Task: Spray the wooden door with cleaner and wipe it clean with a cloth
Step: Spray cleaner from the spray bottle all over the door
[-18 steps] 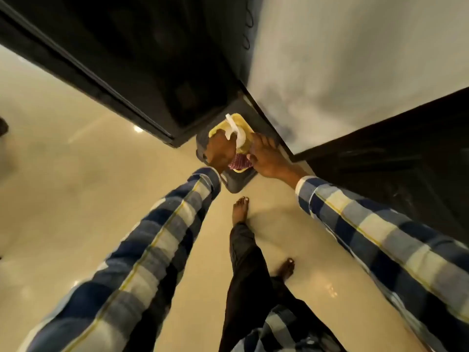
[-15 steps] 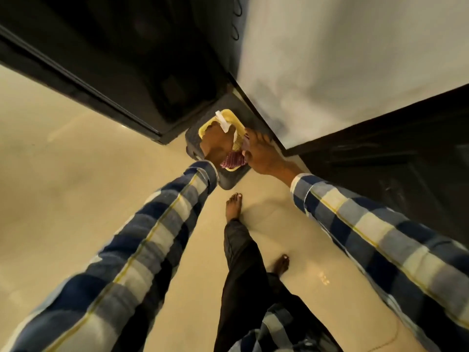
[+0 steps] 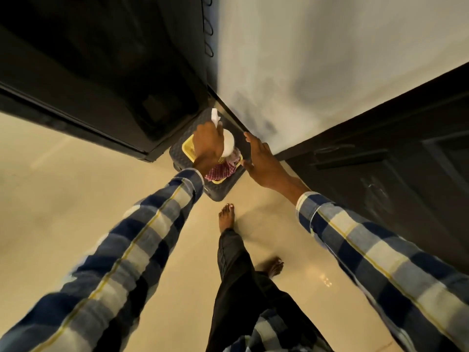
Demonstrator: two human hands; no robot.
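Observation:
My left hand (image 3: pixel 206 146) grips a white spray bottle (image 3: pixel 227 144) by its neck, holding it just above a yellow basket (image 3: pixel 187 148). A red checked cloth (image 3: pixel 220 171) lies in that basket, under my left wrist. My right hand (image 3: pixel 261 158) hovers open to the right of the basket, fingers spread, holding nothing. The dark wooden door (image 3: pixel 96 72) stands at the upper left, its edge close to the basket. A second dark door (image 3: pixel 396 158) is at the right.
The basket sits on a dark grey stool (image 3: pixel 218 193) in the corner by a white wall (image 3: pixel 317 52). My bare feet (image 3: pixel 227 217) stand on the glossy cream floor (image 3: pixel 63 189) just in front of the stool.
My left hand has lifted the spray bottle up out of the basket. My right hand has let go of the basket area and drawn back to the right, fingers open.

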